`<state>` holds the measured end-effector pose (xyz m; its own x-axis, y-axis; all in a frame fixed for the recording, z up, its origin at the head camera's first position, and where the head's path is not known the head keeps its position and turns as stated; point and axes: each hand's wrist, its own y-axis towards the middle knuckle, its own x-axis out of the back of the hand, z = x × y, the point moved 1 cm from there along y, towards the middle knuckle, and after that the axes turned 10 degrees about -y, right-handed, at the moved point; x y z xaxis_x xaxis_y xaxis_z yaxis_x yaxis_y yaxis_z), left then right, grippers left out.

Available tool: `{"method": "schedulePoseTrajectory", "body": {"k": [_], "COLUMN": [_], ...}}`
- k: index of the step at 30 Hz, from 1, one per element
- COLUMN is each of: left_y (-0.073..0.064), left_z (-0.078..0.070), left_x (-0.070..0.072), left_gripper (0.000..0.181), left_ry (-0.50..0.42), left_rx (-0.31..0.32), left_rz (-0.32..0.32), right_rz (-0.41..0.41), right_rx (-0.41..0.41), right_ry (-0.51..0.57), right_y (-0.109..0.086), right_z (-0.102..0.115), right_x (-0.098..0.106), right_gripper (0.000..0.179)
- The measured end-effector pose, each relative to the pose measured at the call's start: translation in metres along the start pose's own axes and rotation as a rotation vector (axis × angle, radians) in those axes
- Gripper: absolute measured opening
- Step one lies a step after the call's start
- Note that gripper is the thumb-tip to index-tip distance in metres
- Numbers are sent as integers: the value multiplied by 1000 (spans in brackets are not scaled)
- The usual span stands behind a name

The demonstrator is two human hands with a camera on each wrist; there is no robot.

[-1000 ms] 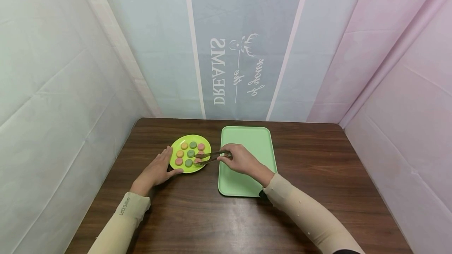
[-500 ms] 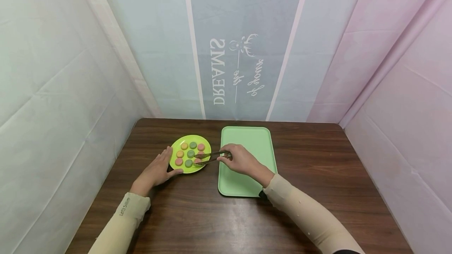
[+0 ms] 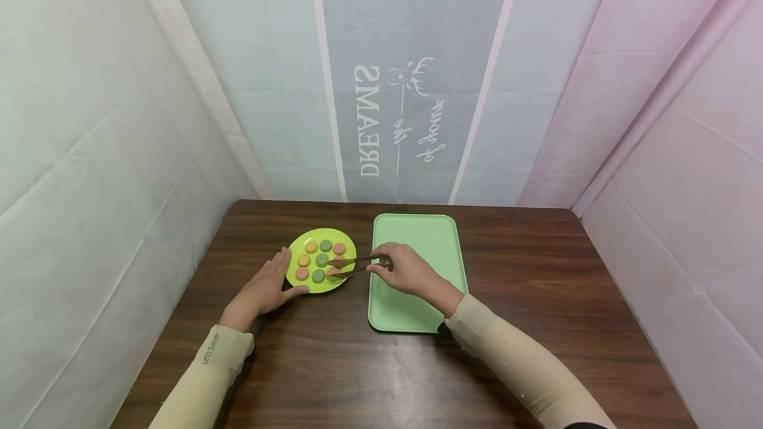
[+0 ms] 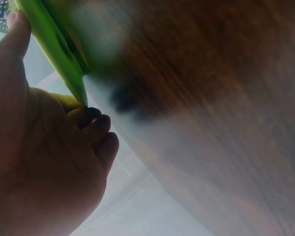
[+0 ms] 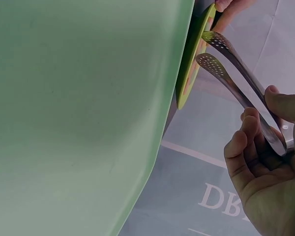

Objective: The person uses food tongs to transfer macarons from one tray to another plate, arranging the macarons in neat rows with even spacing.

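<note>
In the head view, my left hand [image 3: 265, 285] rests against the left rim of a yellow-green plate [image 3: 324, 287], fingers along its side and thumb at its front edge. Several pink, green and orange macarons sit in rows on the plate. My right hand [image 3: 405, 269] holds metal tongs [image 3: 363, 259], reaching left over the plate. Their perforated tips stand apart over the pink macarons on the right side, partly hiding them. The right wrist view shows the tongs [image 5: 241, 73] between thumb and curled fingers, arms spread. The left wrist view shows fingertips right at the plate's rim [image 4: 64, 64].
A light green rectangular tray [image 3: 417, 234] lies right of the plate, under my right hand and forearm. Both sit on a dark brown wooden table [image 3: 524, 270]. Printed cloth [image 3: 417, 18] hangs behind the table, with pale cloth walls at both sides.
</note>
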<state>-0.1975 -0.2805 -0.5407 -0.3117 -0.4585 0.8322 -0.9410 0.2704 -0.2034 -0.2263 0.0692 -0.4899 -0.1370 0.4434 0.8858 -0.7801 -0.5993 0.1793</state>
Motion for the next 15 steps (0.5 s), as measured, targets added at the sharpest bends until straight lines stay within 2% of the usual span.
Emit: {"method": "schedulePoseTrajectory", "body": {"k": [15], "left_y": [-1], "left_z": [0], "left_x": [-1], "left_gripper": [113], "left_ry": [1], "left_rx": [-1], "left_rz": [-10], "right_rz": [-77], "right_rx": [-38], "right_ry": [78], "right_y": [-8], "right_z": [-6], "right_x": [5], "right_gripper": [28]}}
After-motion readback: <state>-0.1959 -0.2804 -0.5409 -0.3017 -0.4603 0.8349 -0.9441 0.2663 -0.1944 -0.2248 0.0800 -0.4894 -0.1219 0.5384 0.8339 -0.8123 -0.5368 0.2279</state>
